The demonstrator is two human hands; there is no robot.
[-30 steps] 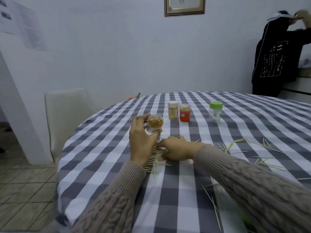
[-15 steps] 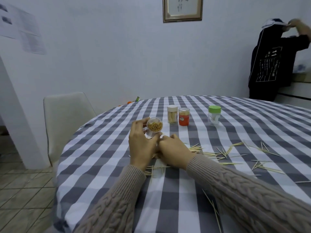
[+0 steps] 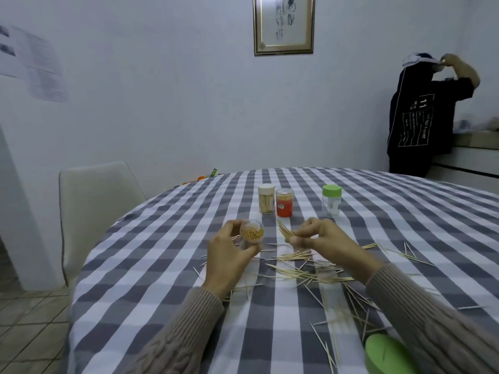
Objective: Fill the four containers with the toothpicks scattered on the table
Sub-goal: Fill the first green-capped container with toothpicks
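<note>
Three capped containers stand upright in the upper middle of the head view: a white-lidded container [image 3: 266,198] packed with toothpicks, an orange container [image 3: 284,202] just beside it, and a green-lidded container [image 3: 331,200] apart to the right. A fourth, clear container [image 3: 251,234], open and tilted toward the camera, is gripped in the curled fingers of the left hand [image 3: 228,255], centre frame. The right hand [image 3: 321,238] pinches a small bundle of toothpicks [image 3: 284,230] just right of it. Loose toothpicks [image 3: 310,273] lie scattered over the checked surface [image 3: 151,265], centre to lower right. A green lid [image 3: 386,354] sits at the lower right.
</note>
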